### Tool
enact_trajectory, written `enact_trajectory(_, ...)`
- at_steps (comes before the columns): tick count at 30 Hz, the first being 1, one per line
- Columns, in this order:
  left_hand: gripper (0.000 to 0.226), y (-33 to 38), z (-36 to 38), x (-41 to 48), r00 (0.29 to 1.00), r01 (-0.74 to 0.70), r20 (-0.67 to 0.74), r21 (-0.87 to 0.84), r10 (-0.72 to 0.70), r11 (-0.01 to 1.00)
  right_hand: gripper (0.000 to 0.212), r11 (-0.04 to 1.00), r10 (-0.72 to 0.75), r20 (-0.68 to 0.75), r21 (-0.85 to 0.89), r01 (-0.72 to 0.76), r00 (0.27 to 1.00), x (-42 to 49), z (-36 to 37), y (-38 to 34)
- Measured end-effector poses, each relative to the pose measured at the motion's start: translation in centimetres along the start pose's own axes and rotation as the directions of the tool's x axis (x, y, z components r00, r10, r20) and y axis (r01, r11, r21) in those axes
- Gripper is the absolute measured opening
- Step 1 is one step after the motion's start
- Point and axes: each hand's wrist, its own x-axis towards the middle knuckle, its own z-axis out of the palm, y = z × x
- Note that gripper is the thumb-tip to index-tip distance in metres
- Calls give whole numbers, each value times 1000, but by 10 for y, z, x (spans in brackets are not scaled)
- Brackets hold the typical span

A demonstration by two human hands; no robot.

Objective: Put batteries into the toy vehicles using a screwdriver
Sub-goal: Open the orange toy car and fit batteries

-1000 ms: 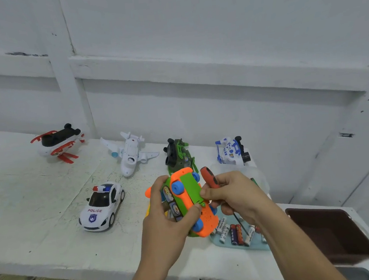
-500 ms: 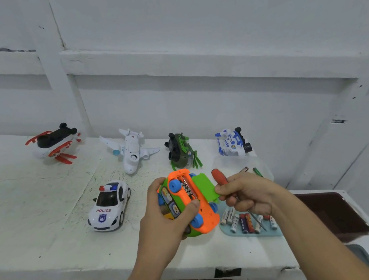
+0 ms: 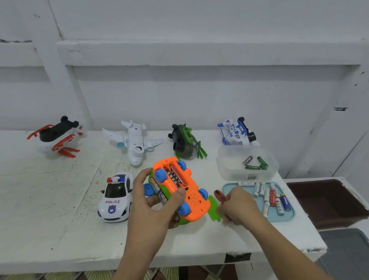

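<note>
Hands (image 3: 149, 202) work over a scuffed white table (image 3: 38, 212) against white walls (image 3: 191, 36).

**Soft, even light; wide-angle bend at the edges**

The scene was brightly and evenly lit, with no glare. The white wall (image 3: 188, 14) and worktop (image 3: 37, 201) read slightly bluish. Toys cast only faint, soft shadows. Wall ledges bowed toward the frame edges. Focus was fair in the centre, slightly smeared at the corners.
</note>
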Motion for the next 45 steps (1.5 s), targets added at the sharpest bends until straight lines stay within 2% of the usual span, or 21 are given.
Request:
enact_trajectory(3, 69, 1, -3, 1, 1000, 3, 23, -26, -2, 1000, 12, 994, -35, -59, -106, 28, 998, 0, 5, 0)
enact_trajectory(5, 73, 1, -4, 3, 999, -2, 42, -42, 4, 999, 13, 996, -36, -49, -89, 32, 998, -1, 4, 0)
enact_trajectory(7, 73, 2, -4, 5, 997, -12, 70, -49, 15, 999, 14, 998, -60, -17, 20, 60, 998, -3, -3, 0)
enact_trajectory(10, 66, 8, 1, 10, 992, -3, 128, -74, 12, 997, 26, 961, -135, -18, 239, 136, 991, -11, -25, -2)
enact_trajectory(14, 64, 16, 20, 22, 977, -2, 214, -64, 16, 998, 28, 889, -238, -213, 345, 301, 948, -10, -67, -9)
enact_trajectory(16, 63, 18, 33, 33, 964, -2, 264, -72, 21, 997, 33, 769, -247, -322, 509, 387, 914, -3, -90, -10)
enact_trajectory(17, 63, 18, 41, 39, 957, -2, 290, -75, 24, 997, 35, 669, -240, -343, 619, 411, 908, 0, -102, -11)
enact_trajectory(20, 64, 18, 68, 61, 932, -12, 362, -69, 36, 998, 35, 374, -267, -327, 831, 411, 906, 15, -131, -11)
enact_trajectory(22, 65, 19, 87, 77, 914, -7, 405, -63, 32, 998, 34, 272, -319, -308, 876, 398, 896, 28, -144, -13)
enact_trajectory(24, 65, 18, 106, 93, 898, 9, 440, -46, 12, 999, 26, 234, -357, -307, 885, 403, 882, 42, -151, -15)
enact_trajectory(28, 68, 15, 138, 123, 891, 50, 452, -21, -35, 998, 1, 206, -405, -340, 871, 447, 849, 72, -162, -16)
enact_trajectory(35, 67, 6, 174, 158, 897, 68, 438, 15, -68, 998, 4, 320, -522, -365, 754, 573, 771, 113, -171, -14)
enact_trajectory(45, 71, -8, 197, 176, 909, 81, 407, 46, -93, 996, 8, 468, -563, -319, 638, 611, 763, 151, -180, -12)
